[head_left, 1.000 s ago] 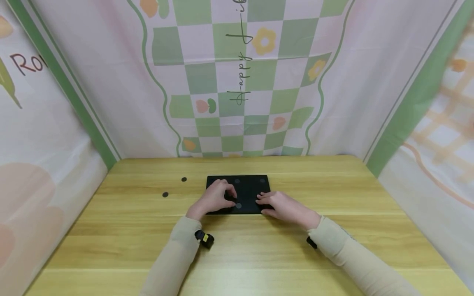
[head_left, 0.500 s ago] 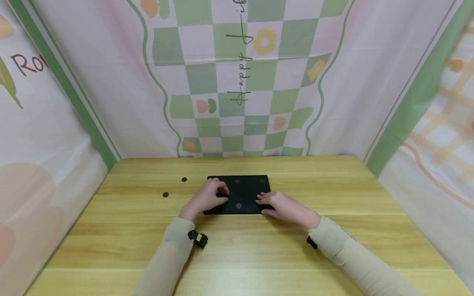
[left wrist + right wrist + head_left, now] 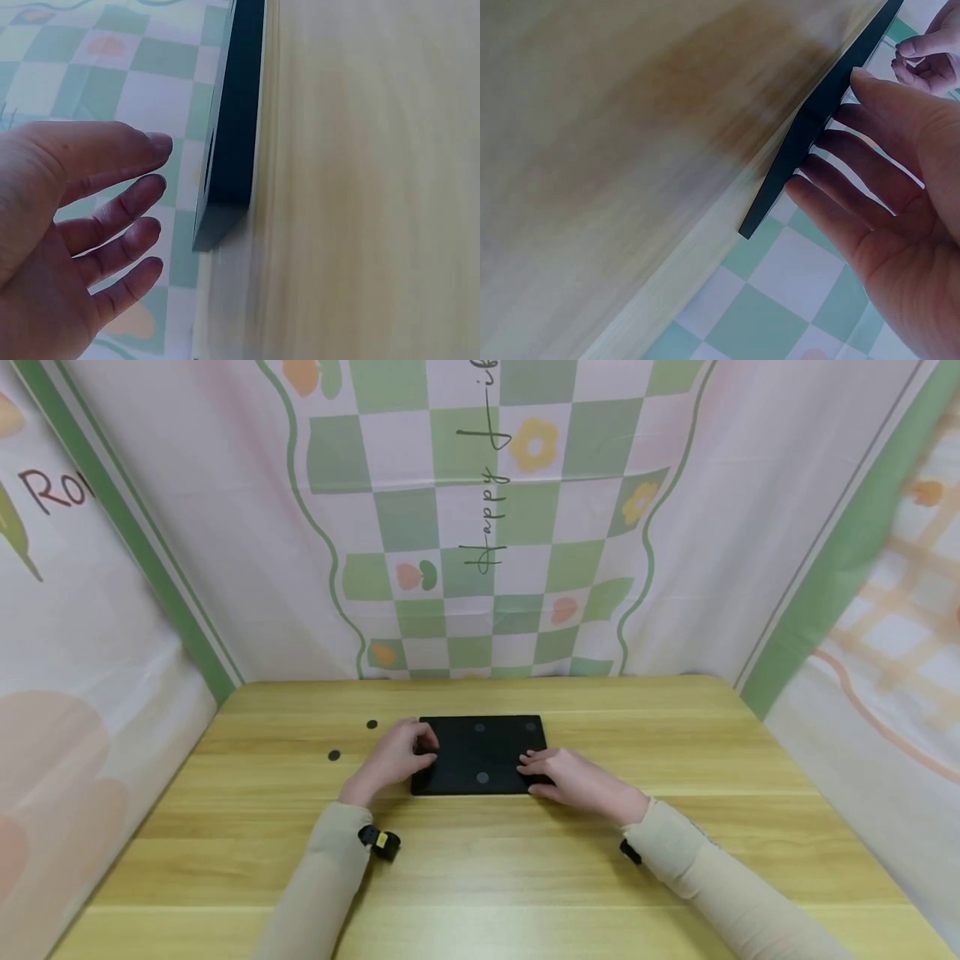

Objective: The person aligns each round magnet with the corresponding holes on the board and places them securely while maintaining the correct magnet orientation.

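Leftward of its earlier place, your left hand (image 3: 386,758) now hovers at the left edge of the black board (image 3: 465,764). Head view: you appear to be reaching for two loose discs (image 3: 334,755) on the desk (image 3: 480,877), which would call for a fine pinch; the board lies flat, matt, three grey discs (image 3: 482,777) showing. Left wrist: grip relaxed, holding nothing. Right wrist: your right hand (image 3: 915,240) touches the board, fingers extended.
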The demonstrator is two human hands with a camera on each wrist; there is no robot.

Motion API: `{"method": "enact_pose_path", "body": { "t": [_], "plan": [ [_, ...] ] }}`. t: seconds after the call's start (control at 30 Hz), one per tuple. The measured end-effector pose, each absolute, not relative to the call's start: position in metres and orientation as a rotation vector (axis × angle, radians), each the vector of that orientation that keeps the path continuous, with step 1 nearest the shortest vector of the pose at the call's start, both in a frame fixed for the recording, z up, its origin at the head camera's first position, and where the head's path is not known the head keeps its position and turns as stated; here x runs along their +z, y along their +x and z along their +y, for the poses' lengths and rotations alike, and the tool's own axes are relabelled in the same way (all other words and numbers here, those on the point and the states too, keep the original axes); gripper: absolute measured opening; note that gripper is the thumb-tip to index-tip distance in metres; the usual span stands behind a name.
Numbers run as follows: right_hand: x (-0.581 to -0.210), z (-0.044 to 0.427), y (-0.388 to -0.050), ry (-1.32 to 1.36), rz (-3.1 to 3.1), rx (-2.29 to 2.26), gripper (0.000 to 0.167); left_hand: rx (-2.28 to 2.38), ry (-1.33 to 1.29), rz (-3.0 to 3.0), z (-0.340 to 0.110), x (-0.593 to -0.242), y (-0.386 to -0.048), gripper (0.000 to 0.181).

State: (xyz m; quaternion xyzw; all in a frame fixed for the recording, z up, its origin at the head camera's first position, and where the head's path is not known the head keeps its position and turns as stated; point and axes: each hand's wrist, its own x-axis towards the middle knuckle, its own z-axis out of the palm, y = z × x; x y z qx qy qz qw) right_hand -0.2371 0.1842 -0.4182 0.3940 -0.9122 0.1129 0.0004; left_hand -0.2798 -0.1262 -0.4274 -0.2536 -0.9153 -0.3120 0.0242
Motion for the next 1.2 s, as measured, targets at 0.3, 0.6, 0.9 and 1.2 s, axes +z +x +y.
{"method": "enact_pose_path", "body": {
  "t": [0.3,0.6,0.9,1.2],
  "plan": [
    [-0.418,0.185,-0.237,1.237,-2.866,0.351,0.033,-1.004,-0.704,-2.819,-0.15,-0.425,-0.278,0.005],
    [-0.418,0.184,-0.238,1.244,-2.861,0.347,0.033,-0.994,-0.608,-2.861,-0.172,-0.424,-0.279,0.005],
    [-0.418,0.185,-0.237,1.241,-2.864,0.365,0.033,-0.988,-0.567,-2.848,-0.192,-0.426,-0.28,0.009],
    [-0.418,0.184,-0.238,1.24,-2.868,0.368,0.033,-1.006,-0.507,-2.838,-0.209,-0.427,-0.279,0.012]
  ]
}}
